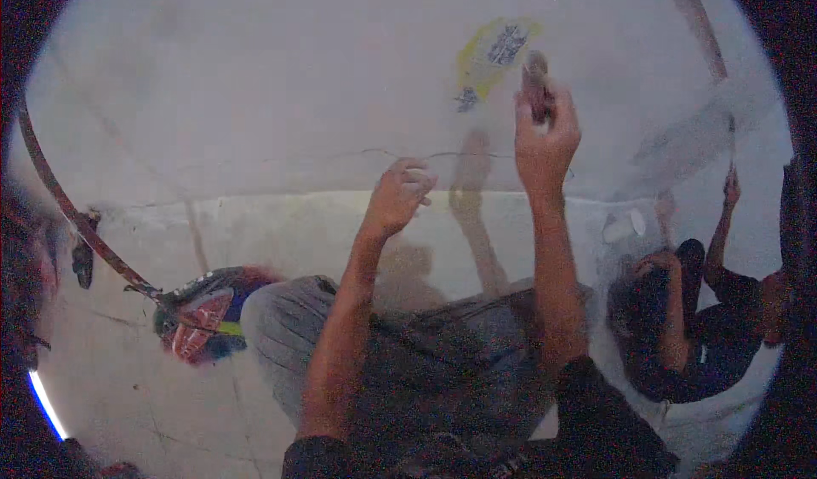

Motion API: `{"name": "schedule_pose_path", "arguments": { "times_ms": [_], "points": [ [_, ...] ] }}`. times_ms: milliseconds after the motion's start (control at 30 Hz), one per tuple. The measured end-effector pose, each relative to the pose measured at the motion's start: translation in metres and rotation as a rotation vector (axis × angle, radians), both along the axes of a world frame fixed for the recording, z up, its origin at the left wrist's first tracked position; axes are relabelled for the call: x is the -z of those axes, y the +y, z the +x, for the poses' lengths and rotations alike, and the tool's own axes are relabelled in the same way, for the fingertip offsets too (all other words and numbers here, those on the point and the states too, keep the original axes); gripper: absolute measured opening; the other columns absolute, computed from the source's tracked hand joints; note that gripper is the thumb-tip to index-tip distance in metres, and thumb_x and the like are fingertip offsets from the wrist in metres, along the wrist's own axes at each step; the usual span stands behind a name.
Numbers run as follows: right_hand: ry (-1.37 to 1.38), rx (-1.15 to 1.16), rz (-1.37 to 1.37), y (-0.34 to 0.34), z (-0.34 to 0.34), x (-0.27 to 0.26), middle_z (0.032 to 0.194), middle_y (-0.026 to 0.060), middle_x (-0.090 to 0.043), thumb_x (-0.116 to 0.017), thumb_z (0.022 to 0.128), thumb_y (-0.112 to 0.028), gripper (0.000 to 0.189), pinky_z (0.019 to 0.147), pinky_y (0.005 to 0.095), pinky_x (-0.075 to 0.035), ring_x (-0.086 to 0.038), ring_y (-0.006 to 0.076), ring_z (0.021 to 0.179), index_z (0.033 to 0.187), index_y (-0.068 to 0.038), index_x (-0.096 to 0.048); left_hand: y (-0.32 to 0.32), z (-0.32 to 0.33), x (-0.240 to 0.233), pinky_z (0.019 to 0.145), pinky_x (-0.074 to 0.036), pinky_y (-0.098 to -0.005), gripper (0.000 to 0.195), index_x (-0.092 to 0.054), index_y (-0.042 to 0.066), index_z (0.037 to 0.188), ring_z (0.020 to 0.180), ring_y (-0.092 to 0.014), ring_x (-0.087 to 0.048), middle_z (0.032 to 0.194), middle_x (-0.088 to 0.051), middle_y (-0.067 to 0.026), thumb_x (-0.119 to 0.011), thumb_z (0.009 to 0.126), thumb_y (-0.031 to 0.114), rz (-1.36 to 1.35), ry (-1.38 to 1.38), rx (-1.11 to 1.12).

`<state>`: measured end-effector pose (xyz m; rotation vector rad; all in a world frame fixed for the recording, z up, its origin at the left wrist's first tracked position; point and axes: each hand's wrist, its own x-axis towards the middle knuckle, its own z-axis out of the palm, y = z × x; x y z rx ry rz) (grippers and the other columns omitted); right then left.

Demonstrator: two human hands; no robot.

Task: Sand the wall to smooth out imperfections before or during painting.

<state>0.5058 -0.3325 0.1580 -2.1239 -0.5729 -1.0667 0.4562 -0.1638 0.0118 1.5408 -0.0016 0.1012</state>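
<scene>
My right hand (547,124) is raised, shut on a small dark reddish-brown tool (538,86) that has a rounded grey tip; blur hides its exact kind. Up and to the left of it, a yellow-edged patch (477,64) with dark grey markings lies on the pale, wall-like surface (287,64). My left hand (401,193), lower and further left, has its fingers curled beside the pale surface; a small whitish thing may be in them, but I cannot tell. Behind both hands a thin dark line or wire (472,154) runs across the surface.
Beside my bent knee lies a bundle (210,313) of coloured cloth or bags. A long brown rod or hose (96,239) curves down the left side. At the right sits another person (721,332) in dark clothes, arm raised. A pale cup-like object (622,227) is near them.
</scene>
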Motion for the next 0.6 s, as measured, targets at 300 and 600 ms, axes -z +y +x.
{"name": "schedule_pose_path", "arguments": {
  "times_ms": [300,600],
  "points": [
    [-0.578,-0.044,-0.762,-0.012,0.089,-0.013,0.091,0.0123,-0.059,-0.061,0.078,-0.003,0.048,0.071,0.0408,-0.051,-0.06,0.0295,0.081,0.124,-0.01,-0.051,0.001,0.0,-0.005,0.064,-0.05,-0.0341,0.035,-0.056,0.003,0.106,0.063,-0.02,-0.066,0.093,-0.065,-0.0167,-0.061,0.086,0.031,0.182,-0.031,-0.063],
    [-0.513,-0.164,-0.959,-0.006,0.084,-0.03,0.1,0.0135,-0.062,-0.053,0.083,-0.009,0.043,0.071,0.0406,-0.054,-0.062,0.029,0.089,0.126,-0.016,-0.052,0.008,0.005,0.004,0.058,-0.052,-0.0316,0.032,-0.057,0.007,0.107,0.066,-0.019,-0.066,0.095,-0.065,-0.0112,-0.061,0.086,0.031,0.301,-0.029,-0.113]
  ]
}}
